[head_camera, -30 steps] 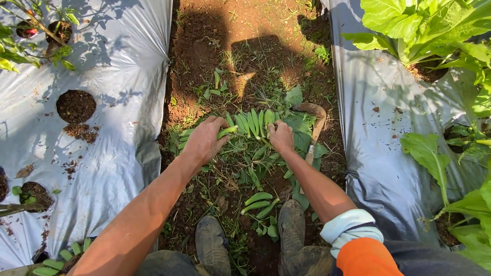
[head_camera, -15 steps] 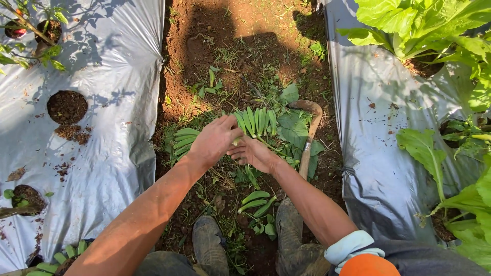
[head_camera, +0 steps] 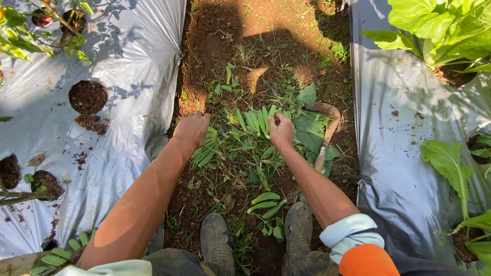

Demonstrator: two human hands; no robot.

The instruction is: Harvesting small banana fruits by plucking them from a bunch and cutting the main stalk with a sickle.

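Head view, looking straight down a soil furrow [head_camera: 266, 41] between two beds covered in silver plastic mulch [head_camera: 128, 76].

Left hand [head_camera: 192, 129]: knuckles up, fingers curled down onto a cluster of green pods [head_camera: 205, 152] lying on the ground just at its 5 o'clock. Fingertips are hidden under the hand, so I cannot tell whether anything is actually gripped.

Right hand [head_camera: 281, 130]: fingers closed narrow on the near ends of a fanned bunch of pods [head_camera: 258, 120], which spreads from the hand toward 10–12 o'clock and rests on cut weeds.

A third small pile of pods [head_camera: 265, 203] lies at 6 o'clock from the hands, just ahead of the two muddy boots [head_camera: 217, 244].

Sickle [head_camera: 326, 134]: wooden handle, curved blade, lies on broad leaves at 3 o'clock of the right hand, close beside but not touching it.

Left bed: planting hole [head_camera: 88, 96] filled with dark soil at 9 o'clock, well apart from the left hand. Right bed: large leafy plants [head_camera: 440, 30] at 1–2 o'clock.
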